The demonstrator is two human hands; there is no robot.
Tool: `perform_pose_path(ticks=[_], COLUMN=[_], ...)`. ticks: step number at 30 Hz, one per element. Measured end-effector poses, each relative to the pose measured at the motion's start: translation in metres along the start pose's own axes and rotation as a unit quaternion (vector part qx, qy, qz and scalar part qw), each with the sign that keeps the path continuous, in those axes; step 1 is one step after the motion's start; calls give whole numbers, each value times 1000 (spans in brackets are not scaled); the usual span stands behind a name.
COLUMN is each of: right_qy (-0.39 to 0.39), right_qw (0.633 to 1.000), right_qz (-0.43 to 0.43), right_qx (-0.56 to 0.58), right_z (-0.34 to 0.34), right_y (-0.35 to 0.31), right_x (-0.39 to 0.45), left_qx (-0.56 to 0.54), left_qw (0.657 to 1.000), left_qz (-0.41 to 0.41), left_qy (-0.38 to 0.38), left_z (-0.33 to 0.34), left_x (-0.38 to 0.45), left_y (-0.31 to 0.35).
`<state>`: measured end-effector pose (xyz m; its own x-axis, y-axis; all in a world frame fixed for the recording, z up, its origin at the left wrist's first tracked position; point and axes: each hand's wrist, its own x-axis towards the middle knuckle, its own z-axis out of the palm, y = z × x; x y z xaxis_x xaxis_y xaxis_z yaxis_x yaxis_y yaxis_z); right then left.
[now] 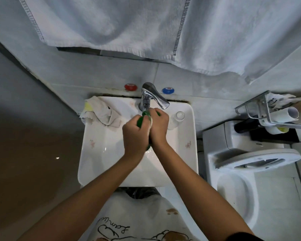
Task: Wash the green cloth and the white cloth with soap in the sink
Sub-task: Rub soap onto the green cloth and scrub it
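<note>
Over the white sink [101, 153], just below the chrome tap [150, 95], my left hand [135, 134] and my right hand [159, 126] press together around the green cloth [140, 121]. Only small green patches show between and under the fingers. A bit of white foam or soap shows where the hands meet; I cannot tell which. The white cloth [102, 113] lies crumpled on the sink's back left corner, apart from both hands.
A clear bottle [176, 120] lies on the sink's right rim. Red [130, 87] and blue [168, 90] knobs sit on the wall behind the tap. A large white towel [146, 26] hangs above. A toilet [241, 171] stands right, under a wire rack [274, 112].
</note>
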<state>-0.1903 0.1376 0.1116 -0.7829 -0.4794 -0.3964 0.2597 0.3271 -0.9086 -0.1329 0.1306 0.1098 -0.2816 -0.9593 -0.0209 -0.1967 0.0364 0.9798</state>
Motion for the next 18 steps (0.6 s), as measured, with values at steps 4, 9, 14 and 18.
perform_pose_path(ticks=[4,9,14,18], right_qy=[-15,12,-41,2], right_qw=[1000,1000,998,999], right_qz=[-19,-15,-42,-31], right_qx=[-11,-17,-24,-17], right_z=[3,-3,-2,-3], right_y=[11,2,6,-1], right_x=[-20,-6,-27,-13], left_qx=[-5,-9,-24,-35], left_qw=[999,1000,999,999], left_qz=[-28,16,-44,-22], left_qy=[35,0,21,-3], left_z=[-4,2,-8,-5], left_x=[25,-2,23,2], left_y=[-7,2,-8,1])
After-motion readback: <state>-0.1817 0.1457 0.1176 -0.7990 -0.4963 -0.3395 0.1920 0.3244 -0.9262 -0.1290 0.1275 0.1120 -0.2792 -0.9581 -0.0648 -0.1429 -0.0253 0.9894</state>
